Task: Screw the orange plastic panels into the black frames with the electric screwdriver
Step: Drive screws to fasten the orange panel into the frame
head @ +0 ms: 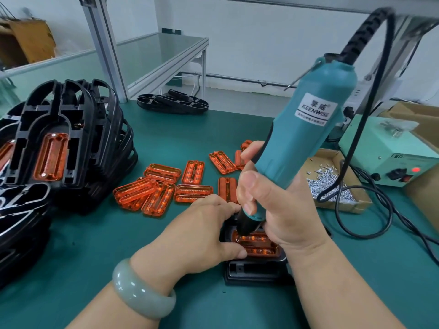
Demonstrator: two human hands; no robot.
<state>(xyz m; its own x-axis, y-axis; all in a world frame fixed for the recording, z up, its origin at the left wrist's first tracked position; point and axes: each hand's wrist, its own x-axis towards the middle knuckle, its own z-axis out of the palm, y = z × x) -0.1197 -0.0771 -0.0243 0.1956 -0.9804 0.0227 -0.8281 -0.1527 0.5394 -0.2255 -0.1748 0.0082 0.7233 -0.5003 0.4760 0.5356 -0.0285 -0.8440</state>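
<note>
Over the black frame (pixel 256 269), the left hand (pixel 202 231) is clamped, thumb on the orange panel (pixel 260 245) seated inside. Above the frame, the electric screwdriver (pixel 306 129) is grasped by the right hand (pixel 273 205), tilted; through that lean its bit could be skidded sideways and the panel scarred. Beyond the frame, spare panels (pixel 166 186) are scattered.

On the counter (pixel 194 129), stacked frames (pixel 71 143) stand at the left, loose panels (pixel 164 188) lie in the middle, a screw box (pixel 342 206) sits right, a power unit (pixel 384 148) behind it, one frame (pixel 251 271) nearest
</note>
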